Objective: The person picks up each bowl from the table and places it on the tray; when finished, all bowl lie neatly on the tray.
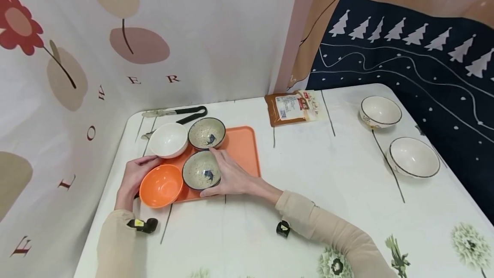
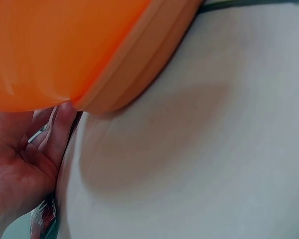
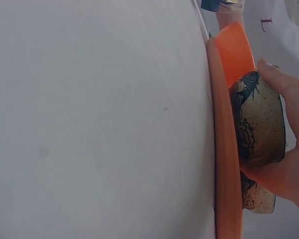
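An orange bowl (image 1: pixel 161 185) sits at the tray's near left corner, its side reaching past the edge in the left wrist view. My left hand (image 1: pixel 134 179) holds it from the left, fingers curved along its far side; the bowl partly hides them. My right hand (image 1: pixel 231 175) grips a speckled bowl with a blue fish (image 1: pixel 201 170) across its right side, one finger at the far rim. Behind that bowl stands a matching fish bowl (image 1: pixel 207 133). A white bowl (image 1: pixel 168 140) is at the far left. Beneath them lies an orange tray (image 1: pixel 245 151).
Tongs with black handles (image 1: pixel 189 110) lie behind the bowls. A brown food packet (image 1: pixel 291 107) is at the table's back edge. Two pale bowls stand at the right: a farther patterned bowl (image 1: pixel 381 111) and a nearer dark-rimmed bowl (image 1: pixel 414 157).
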A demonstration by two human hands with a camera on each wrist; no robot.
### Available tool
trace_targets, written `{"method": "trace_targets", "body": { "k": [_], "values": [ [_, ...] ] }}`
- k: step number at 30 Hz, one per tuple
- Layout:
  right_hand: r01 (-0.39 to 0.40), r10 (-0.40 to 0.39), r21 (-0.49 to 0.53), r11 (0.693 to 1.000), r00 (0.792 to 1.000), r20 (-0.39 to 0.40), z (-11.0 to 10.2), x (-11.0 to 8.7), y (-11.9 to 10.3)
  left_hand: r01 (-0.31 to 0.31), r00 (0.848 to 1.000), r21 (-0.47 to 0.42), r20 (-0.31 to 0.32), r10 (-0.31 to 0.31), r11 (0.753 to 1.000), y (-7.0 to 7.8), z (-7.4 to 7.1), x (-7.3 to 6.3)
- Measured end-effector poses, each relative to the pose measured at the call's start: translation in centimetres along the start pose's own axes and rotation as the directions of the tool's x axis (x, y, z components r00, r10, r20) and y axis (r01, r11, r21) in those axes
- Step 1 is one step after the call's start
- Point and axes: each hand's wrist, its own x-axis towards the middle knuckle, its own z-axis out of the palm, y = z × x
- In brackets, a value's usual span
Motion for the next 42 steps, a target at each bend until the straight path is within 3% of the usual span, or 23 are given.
{"method": "trace_targets", "body": {
  "k": [42],
  "values": [
    [0.03, -0.031, 0.005, 1.0, 0.999, 0.044, -0.04, -0.83, -0.1, -0.023, 1.0, 0.002, 0.02, 0.023, 1.0, -0.17, -0.06, 0.5]
  ]
}}
